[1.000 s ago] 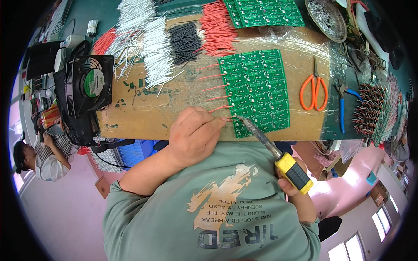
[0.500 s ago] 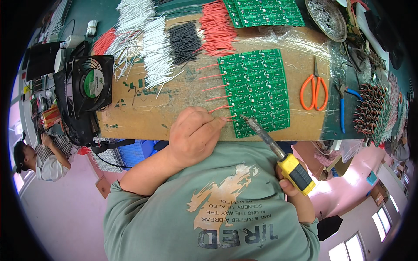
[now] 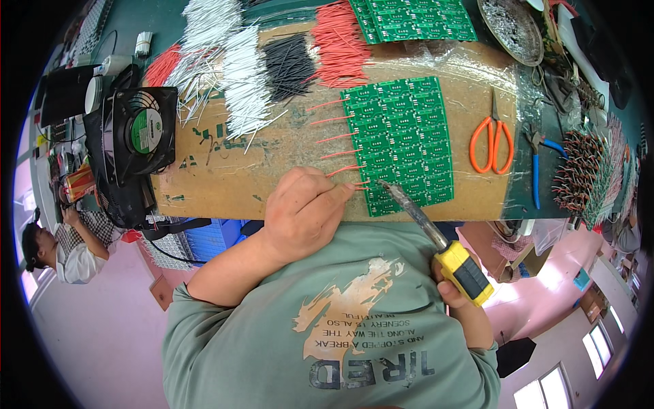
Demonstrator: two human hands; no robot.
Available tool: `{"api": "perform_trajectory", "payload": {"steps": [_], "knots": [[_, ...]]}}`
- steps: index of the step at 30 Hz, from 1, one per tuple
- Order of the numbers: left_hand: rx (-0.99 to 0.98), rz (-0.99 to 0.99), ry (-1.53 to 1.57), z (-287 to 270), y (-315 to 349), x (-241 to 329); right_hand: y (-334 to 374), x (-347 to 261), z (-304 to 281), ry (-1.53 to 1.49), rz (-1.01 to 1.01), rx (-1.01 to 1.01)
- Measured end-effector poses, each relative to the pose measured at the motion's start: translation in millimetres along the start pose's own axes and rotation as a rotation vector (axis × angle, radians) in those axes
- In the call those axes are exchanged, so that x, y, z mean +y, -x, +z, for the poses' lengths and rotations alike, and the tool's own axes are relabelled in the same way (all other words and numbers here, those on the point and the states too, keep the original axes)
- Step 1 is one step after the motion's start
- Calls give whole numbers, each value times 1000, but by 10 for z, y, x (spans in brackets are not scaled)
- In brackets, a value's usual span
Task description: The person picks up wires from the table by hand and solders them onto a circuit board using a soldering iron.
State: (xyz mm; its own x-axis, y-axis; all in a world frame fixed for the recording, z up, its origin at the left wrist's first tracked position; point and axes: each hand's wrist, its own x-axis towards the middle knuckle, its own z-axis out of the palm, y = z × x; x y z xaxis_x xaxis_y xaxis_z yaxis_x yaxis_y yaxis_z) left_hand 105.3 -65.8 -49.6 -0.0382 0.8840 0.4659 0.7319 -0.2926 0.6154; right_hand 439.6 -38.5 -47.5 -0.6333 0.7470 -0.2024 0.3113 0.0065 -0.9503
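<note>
Bench [image 3: 225, 187], bearing the green board [image 3: 409, 146], which lies flat, just right of the left hand and ahead of the right. Iron [image 3: 434, 235], gripped in the right hand [image 3: 449, 290]; its tip has shifted slightly inward from the board's left edge, suggesting heat is off that joint. Left hand [image 3: 306, 208], closed, apparently pinching a red wire [image 3: 361, 183] at that edge.

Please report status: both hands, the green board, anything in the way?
Left hand pinching red wire at green board; right hand holding soldering iron. Board flat, red wires along left edge. Iron hides part of board.
</note>
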Motion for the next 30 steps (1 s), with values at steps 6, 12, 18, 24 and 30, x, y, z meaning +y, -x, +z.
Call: {"api": "perform_trajectory", "payload": {"steps": [6, 12, 18, 24, 30], "knots": [[-1, -2, 2, 3, 7, -5, 29, 161, 30, -408, -70, 99], [-7, 1, -1, -2, -2, -1, -305, -37, -140, -327, -57, 435], [-20, -6, 5, -8, -8, 1, -865, -360, -598, -365, -232, 603], [-15, -12, 13, 3, -16, 8, -1391, -551, -858, -325, -300, 707], [-42, -32, -5, -26, 13, 18, -1381, -520, -790, -273, -142, 690]]}}
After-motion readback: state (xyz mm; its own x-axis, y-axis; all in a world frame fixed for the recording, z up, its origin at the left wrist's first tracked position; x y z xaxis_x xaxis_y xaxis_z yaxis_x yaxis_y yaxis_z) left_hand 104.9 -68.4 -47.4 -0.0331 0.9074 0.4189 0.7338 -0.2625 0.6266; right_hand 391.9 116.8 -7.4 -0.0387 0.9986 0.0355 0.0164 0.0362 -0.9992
